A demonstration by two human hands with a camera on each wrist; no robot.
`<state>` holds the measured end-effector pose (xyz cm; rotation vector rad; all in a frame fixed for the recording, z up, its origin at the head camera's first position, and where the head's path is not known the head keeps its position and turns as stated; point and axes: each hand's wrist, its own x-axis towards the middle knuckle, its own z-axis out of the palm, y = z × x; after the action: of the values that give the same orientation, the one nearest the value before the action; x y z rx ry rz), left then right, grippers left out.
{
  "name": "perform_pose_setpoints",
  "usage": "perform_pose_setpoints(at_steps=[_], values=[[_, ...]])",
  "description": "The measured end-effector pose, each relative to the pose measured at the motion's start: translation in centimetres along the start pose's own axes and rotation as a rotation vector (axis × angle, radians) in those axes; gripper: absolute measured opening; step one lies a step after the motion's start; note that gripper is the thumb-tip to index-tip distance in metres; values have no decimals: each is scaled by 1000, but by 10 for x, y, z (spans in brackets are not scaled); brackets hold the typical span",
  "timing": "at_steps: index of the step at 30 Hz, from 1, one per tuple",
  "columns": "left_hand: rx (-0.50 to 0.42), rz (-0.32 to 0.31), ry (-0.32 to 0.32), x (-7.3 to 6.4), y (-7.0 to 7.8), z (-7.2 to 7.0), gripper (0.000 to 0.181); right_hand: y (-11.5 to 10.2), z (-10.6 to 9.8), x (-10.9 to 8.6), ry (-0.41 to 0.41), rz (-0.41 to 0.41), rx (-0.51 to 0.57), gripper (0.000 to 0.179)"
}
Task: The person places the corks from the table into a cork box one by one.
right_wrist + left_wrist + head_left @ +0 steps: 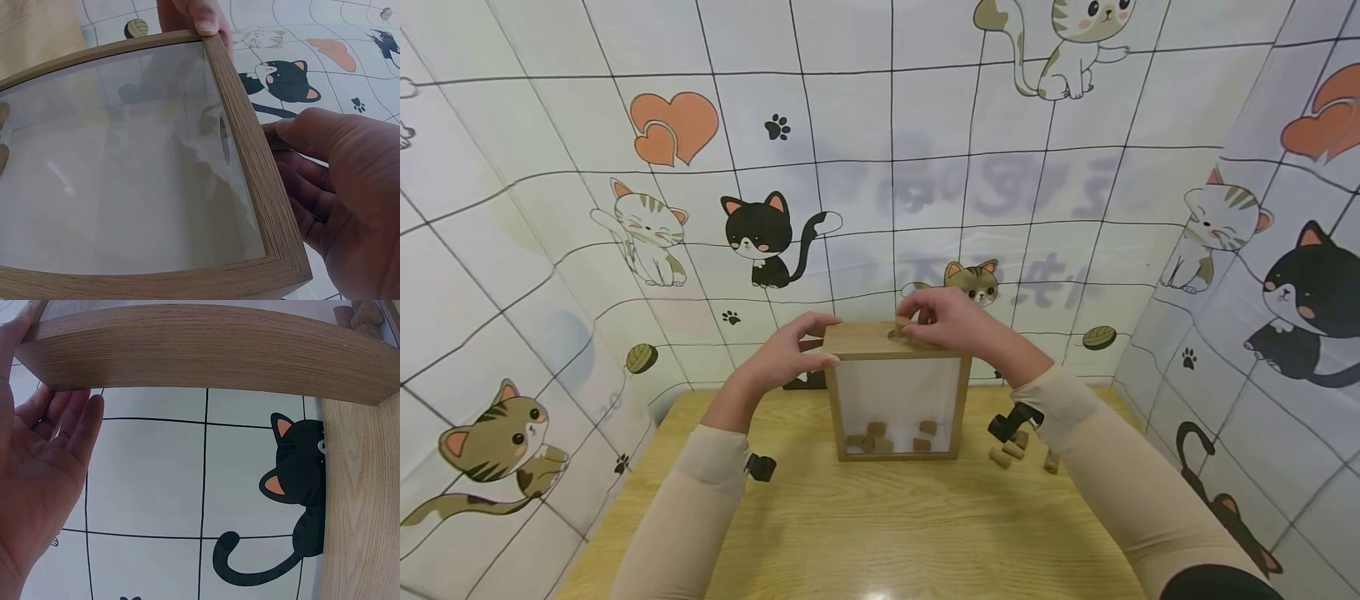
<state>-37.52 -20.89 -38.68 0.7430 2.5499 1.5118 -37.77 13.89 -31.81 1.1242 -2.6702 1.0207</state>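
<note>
A wooden box (964, 400) with a clear front stands upright on the table, several corks (928, 427) lying at its bottom. My left hand (790, 348) grips its top left corner, thumb at the front edge and fingers round the back, as the left wrist view shows. Over the box's top, my right hand (951, 321) pinches a cork (274, 135) between thumb and fingers. The cork is right at the round hole (894, 335) in the top board, mostly covered by the fingertips.
Several loose corks (1000, 457) lie on the wooden table (865, 525) to the right of the box, beneath my right forearm. A white cloth wall (850, 108) printed with cats and grid lines encloses the table at the back and both sides.
</note>
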Motion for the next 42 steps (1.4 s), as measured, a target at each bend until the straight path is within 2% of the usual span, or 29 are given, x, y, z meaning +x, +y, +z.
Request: perform_pose_setpoints(at_steps=[12, 26, 33, 42], values=[[-7, 2, 4, 1, -4, -2, 68, 2, 2, 4, -19, 16, -27, 28], [-11, 9, 0, 0, -2, -1, 70, 7, 2, -2, 9, -7, 11, 29], [-8, 9, -4, 1, -2, -1, 69, 12, -4, -19, 83, -23, 14, 23], [-15, 4, -2, 0, -4, -2, 71, 29, -13, -59, 200, -20, -61, 11]])
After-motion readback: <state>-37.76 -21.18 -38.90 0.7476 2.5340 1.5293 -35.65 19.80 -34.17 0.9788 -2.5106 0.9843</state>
